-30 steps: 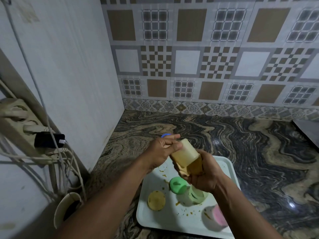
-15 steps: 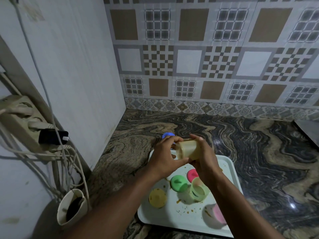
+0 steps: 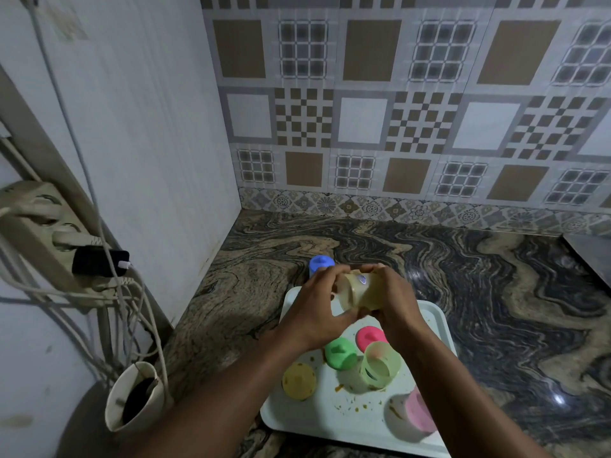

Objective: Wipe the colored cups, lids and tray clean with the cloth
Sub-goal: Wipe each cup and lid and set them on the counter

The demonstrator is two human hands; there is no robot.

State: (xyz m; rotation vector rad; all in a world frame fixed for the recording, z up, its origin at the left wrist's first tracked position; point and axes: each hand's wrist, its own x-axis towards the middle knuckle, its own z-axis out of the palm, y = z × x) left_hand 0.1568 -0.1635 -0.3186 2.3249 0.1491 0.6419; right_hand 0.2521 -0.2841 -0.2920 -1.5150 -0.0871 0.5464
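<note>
Both hands hold a yellow cup [image 3: 358, 290] sideways above the far end of the white tray [image 3: 344, 421]. My left hand [image 3: 317, 309] grips its open end, and my right hand [image 3: 395, 300] wraps its base. No cloth shows clearly. On the tray lie a yellow lid [image 3: 298, 380], a green lid [image 3: 340, 353], a pink lid [image 3: 370, 337], a green cup [image 3: 380, 365] tilted on its side and a pink cup [image 3: 417, 412]. Brown crumbs and smears dot the tray. A blue item [image 3: 320, 263] stands just behind my hands.
The tray rests on a dark swirled stone counter [image 3: 496, 292] in a tiled corner. A power strip [image 3: 43, 236] with plugs and cables hangs on the left wall. A beige mug [image 3: 135, 396] sits below it. A grey surface edge [image 3: 591, 256] shows at far right.
The yellow cup went from tilted upright to lying sideways between both hands, and it was lowered a little. The view shifted, so the pink lid now shows.
</note>
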